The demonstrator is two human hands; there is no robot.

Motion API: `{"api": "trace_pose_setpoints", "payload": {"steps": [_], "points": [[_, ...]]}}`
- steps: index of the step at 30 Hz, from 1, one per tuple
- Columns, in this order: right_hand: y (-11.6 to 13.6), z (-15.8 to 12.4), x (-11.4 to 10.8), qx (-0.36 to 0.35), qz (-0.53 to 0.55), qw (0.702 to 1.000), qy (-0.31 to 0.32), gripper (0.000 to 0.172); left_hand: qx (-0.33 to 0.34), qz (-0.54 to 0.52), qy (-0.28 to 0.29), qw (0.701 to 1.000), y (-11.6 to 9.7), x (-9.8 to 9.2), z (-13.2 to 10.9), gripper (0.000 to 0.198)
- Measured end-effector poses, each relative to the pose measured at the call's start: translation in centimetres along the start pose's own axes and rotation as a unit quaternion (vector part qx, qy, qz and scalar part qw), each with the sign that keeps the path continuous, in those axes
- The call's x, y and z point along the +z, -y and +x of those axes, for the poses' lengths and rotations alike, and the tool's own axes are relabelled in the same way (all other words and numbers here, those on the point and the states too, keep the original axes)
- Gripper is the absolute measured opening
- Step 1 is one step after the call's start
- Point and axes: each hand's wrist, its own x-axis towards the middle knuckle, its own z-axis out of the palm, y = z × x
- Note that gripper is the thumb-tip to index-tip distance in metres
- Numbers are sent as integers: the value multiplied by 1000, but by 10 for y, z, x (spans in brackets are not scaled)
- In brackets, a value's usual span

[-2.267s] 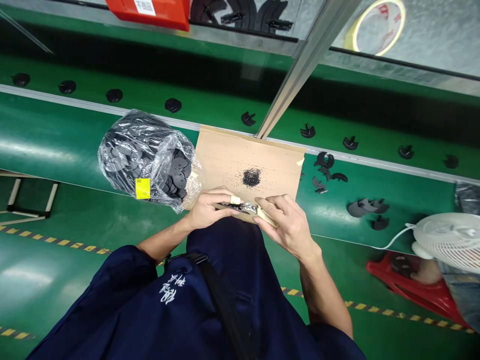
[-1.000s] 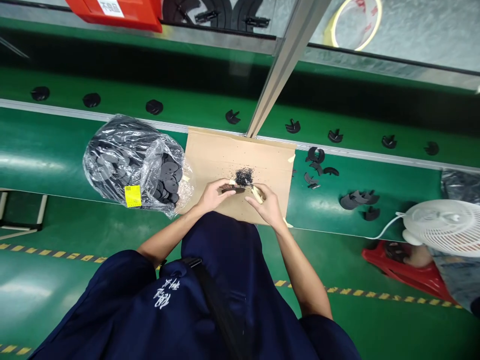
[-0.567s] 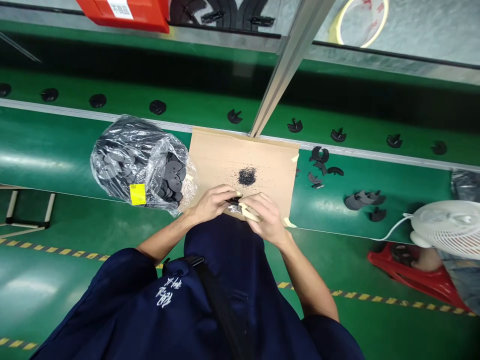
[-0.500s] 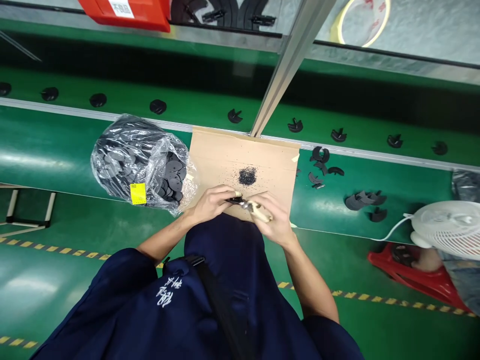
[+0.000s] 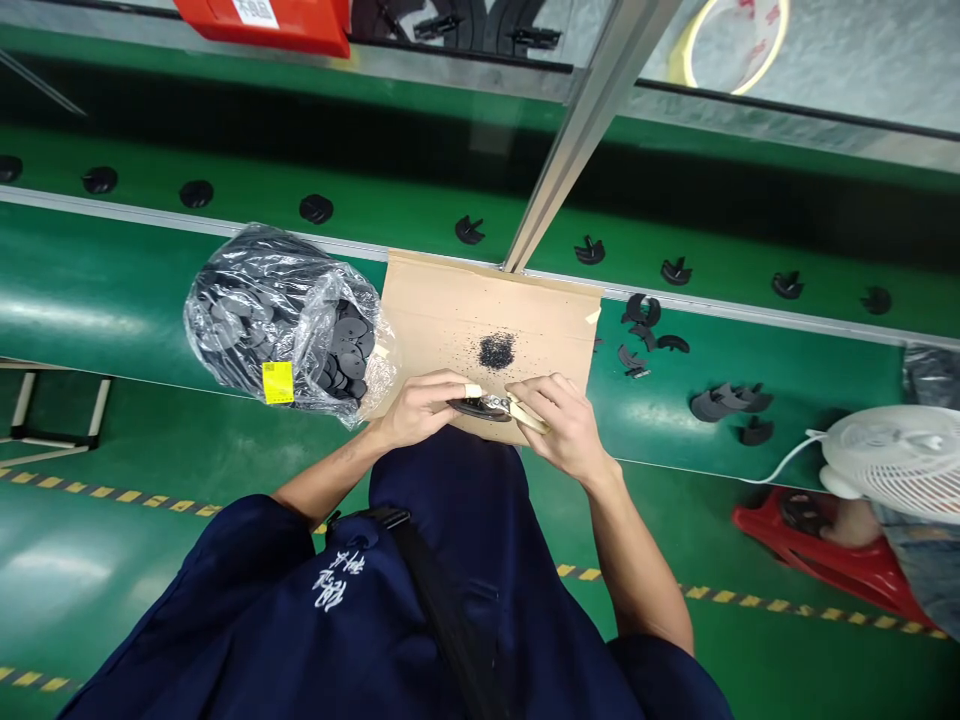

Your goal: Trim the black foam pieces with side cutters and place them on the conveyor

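Note:
My left hand [image 5: 421,408] pinches a curved black plastic part [image 5: 487,411] over the near edge of a cardboard sheet [image 5: 427,300]. A pale wrap covers one of its fingertips. In my right hand [image 5: 562,418] are cutting pliers [image 5: 528,415] with cream handles, the fingers closed around them. Their metal head meets the black part; whether the jaws are closed is too small to tell. Just beyond both hands, a pile of small black scraps [image 5: 496,350] lies on the cardboard.
Left of the cardboard sits a clear plastic bag [image 5: 255,260] of black discs. Loose black pieces [image 5: 724,400] and a white fan [image 5: 892,455] are to the right. Several black parts [image 5: 591,250] line the green strip behind, near a metal post [image 5: 562,170].
My right hand has shifted slightly right and its pliers have turned against the part. More of the black part shows between my hands.

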Motion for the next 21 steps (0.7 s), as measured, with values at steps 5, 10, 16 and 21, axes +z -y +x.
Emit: {"api": "trace_pose_setpoints", "payload": {"steps": [5,10,16,21], "points": [[0,1,-3,-20,-48,999,-1,27,5,0,-2,1000,-1,-1,0,26],[3,2,-4,-42,-109,993,-9,26,20,-1,-4,1000,-2,-2,1,28],[10,4,-6,-76,-188,979,-28,19,24,9,4,1000,-2,-4,0,26],[11,2,-4,-54,-189,981,-2,23,30,17,24,999,1,-4,-1,24]]}}
